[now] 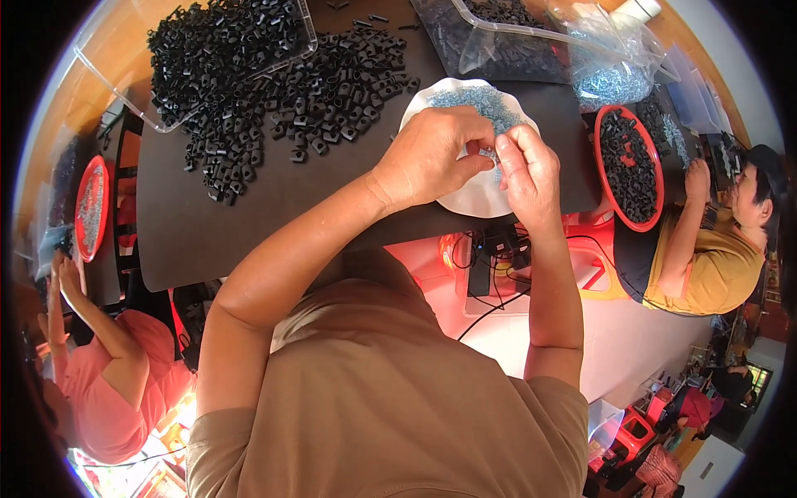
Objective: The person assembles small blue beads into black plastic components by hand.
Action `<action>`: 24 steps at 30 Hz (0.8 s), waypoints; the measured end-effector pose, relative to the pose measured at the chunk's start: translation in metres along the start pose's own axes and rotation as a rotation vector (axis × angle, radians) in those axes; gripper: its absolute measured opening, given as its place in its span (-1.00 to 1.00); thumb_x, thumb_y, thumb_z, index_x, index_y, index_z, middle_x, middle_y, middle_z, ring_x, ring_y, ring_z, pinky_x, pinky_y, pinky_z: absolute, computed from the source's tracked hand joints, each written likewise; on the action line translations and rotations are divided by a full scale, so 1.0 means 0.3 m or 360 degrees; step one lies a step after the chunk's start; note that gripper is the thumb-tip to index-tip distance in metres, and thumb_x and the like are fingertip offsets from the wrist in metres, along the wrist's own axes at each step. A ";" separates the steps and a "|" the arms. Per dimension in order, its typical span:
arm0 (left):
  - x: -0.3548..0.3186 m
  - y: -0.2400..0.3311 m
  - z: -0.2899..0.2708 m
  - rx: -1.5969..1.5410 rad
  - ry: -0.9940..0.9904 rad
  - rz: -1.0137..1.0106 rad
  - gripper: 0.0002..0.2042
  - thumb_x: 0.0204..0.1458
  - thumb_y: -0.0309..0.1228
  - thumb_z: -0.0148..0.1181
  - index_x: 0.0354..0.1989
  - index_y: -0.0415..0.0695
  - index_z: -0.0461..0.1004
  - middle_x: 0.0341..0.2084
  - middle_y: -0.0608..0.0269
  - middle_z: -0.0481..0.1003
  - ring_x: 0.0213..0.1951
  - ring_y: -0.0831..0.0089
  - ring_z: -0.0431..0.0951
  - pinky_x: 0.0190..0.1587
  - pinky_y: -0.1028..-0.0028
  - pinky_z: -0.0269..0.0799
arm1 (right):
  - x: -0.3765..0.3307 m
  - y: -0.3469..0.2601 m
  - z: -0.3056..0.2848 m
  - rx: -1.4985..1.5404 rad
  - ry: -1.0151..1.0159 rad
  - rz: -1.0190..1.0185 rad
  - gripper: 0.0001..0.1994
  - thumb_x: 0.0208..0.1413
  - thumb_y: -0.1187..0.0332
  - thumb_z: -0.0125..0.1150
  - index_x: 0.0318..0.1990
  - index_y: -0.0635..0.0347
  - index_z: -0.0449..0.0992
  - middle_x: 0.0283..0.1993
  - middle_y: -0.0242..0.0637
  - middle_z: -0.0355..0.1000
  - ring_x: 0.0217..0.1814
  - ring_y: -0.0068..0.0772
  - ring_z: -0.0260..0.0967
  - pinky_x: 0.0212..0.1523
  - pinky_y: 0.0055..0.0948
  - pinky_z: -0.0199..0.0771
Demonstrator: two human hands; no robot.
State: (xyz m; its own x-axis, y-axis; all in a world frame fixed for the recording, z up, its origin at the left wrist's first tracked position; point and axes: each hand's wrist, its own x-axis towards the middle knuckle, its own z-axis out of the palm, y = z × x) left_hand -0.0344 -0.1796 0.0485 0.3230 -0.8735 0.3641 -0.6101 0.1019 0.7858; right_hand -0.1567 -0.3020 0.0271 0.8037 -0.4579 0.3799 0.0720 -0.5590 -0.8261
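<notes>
My left hand (436, 153) and my right hand (527, 170) meet over a white scalloped plate (477, 199) that holds a heap of small silvery screws (486, 101). Their fingertips pinch together around a small part (488, 152), too small to identify. A big pile of small black plastic pieces (307, 91) lies on the dark table (249, 207) to the left of the plate, spilling from a clear tray (124, 104).
A red dish of black pieces (628, 166) sits right of the plate, with clear bags of screws (610, 79) behind it. A person in a yellow shirt (706, 257) works at right, a person in pink (116, 373) at left beside a red dish (90, 207).
</notes>
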 end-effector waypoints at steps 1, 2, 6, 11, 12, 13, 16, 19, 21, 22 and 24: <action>-0.001 -0.010 0.004 0.0013 0.0020 0.0033 -0.90 -0.18 -0.55 0.23 -0.44 -0.20 0.48 -0.57 0.25 0.44 -0.51 0.49 0.43 -0.45 0.47 0.33 | 0.001 0.004 0.000 0.0014 -0.0016 0.0026 -0.86 0.17 0.46 -0.01 -0.43 0.28 0.33 -0.54 -0.43 0.27 -0.63 -0.75 0.12 -0.63 -0.68 0.15; -0.001 -0.015 0.004 0.0026 0.0040 0.0065 -0.89 -0.15 -0.56 0.24 -0.41 -0.20 0.48 -0.58 0.35 0.41 -0.55 0.62 0.36 -0.51 0.53 0.28 | 0.001 0.003 0.002 0.0015 -0.0017 0.0026 -0.86 0.17 0.46 -0.01 -0.43 0.28 0.33 -0.54 -0.43 0.27 -0.63 -0.75 0.12 -0.63 -0.68 0.15; 0.011 -0.030 -0.007 -0.0275 -0.0082 -0.0295 -0.91 -0.11 -0.56 0.23 -0.40 -0.22 0.48 -0.55 0.36 0.45 -0.56 0.67 0.35 -0.54 0.56 0.25 | 0.001 -0.025 0.010 0.0124 0.0069 0.0076 -0.86 0.15 0.46 0.05 -0.44 0.29 0.31 -0.60 -0.39 0.25 -0.60 -0.68 0.13 -0.58 -0.59 0.18; 0.009 -0.030 -0.008 -0.1094 -0.0100 -0.0745 -0.91 0.00 -0.52 0.15 -0.35 -0.27 0.46 -0.58 0.37 0.43 -0.63 0.76 0.23 -0.63 0.69 0.09 | -0.005 -0.024 0.017 0.0214 0.0081 0.0056 -0.88 0.16 0.47 0.04 -0.41 0.28 0.33 -0.59 -0.44 0.27 -0.63 -0.75 0.14 -0.61 -0.65 0.17; 0.008 -0.031 -0.004 -0.1095 -0.0101 -0.0747 -0.91 0.00 -0.52 0.15 -0.35 -0.27 0.46 -0.58 0.37 0.43 -0.63 0.76 0.23 -0.63 0.69 0.09 | -0.006 -0.025 0.016 0.0200 0.0091 0.0032 -0.89 0.15 0.48 0.04 -0.41 0.28 0.33 -0.59 -0.43 0.27 -0.63 -0.74 0.15 -0.61 -0.65 0.19; 0.007 -0.033 0.000 -0.1035 -0.0108 -0.0718 -0.91 0.03 -0.49 0.12 -0.37 -0.27 0.46 -0.60 0.38 0.41 -0.63 0.77 0.22 -0.64 0.70 0.06 | -0.007 -0.027 0.016 0.0186 0.0100 0.0006 -0.90 0.15 0.48 0.04 -0.40 0.29 0.33 -0.59 -0.43 0.28 -0.62 -0.73 0.17 -0.60 -0.65 0.20; 0.004 -0.031 0.004 -0.0966 -0.0113 -0.0712 -0.88 0.08 -0.45 0.06 -0.40 -0.26 0.45 -0.62 0.39 0.38 -0.63 0.77 0.20 -0.65 0.70 0.04 | -0.008 -0.037 0.018 0.0212 0.0098 0.0022 -0.91 0.14 0.50 0.04 -0.40 0.29 0.33 -0.57 -0.42 0.30 -0.62 -0.72 0.19 -0.60 -0.65 0.22; -0.001 -0.040 0.021 -0.0869 -0.0058 -0.0656 -0.83 0.12 -0.42 0.00 -0.44 -0.25 0.44 -0.64 0.40 0.35 -0.62 0.74 0.20 -0.62 0.68 0.06 | -0.006 -0.046 0.021 0.0234 0.0091 0.0008 -0.92 0.14 0.51 0.04 -0.39 0.29 0.33 -0.55 -0.40 0.31 -0.61 -0.71 0.22 -0.58 -0.66 0.26; -0.002 -0.043 0.023 -0.0784 -0.0009 -0.0577 -0.80 0.14 -0.41 -0.02 -0.45 -0.24 0.43 -0.65 0.41 0.34 -0.61 0.73 0.20 -0.61 0.68 0.07 | -0.004 -0.041 0.017 0.0261 0.0081 0.0017 -0.92 0.14 0.52 0.03 -0.39 0.30 0.33 -0.54 -0.39 0.32 -0.59 -0.70 0.25 -0.56 -0.67 0.29; -0.002 -0.038 0.016 -0.0752 -0.0035 -0.0620 -0.81 0.14 -0.41 -0.03 -0.45 -0.24 0.43 -0.65 0.39 0.35 -0.61 0.69 0.22 -0.58 0.65 0.11 | -0.004 -0.037 0.018 0.0296 0.0065 0.0025 -0.93 0.14 0.53 0.02 -0.38 0.30 0.34 -0.52 -0.39 0.34 -0.58 -0.70 0.27 -0.54 -0.67 0.32; -0.005 -0.037 0.014 -0.0718 -0.0058 -0.0664 -0.81 0.13 -0.42 -0.03 -0.46 -0.25 0.42 -0.65 0.37 0.36 -0.60 0.66 0.24 -0.56 0.61 0.16 | -0.003 -0.036 0.020 0.0308 0.0052 0.0006 -0.94 0.14 0.53 0.03 -0.38 0.30 0.34 -0.52 -0.38 0.34 -0.56 -0.69 0.30 -0.52 -0.67 0.34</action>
State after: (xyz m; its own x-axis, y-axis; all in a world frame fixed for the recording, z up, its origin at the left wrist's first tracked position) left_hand -0.0314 -0.1814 0.0372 0.4390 -0.8980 -0.0309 -0.0683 -0.0676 0.9954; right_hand -0.1548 -0.2913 0.0333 0.7849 -0.4837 0.3872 0.1835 -0.4154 -0.8909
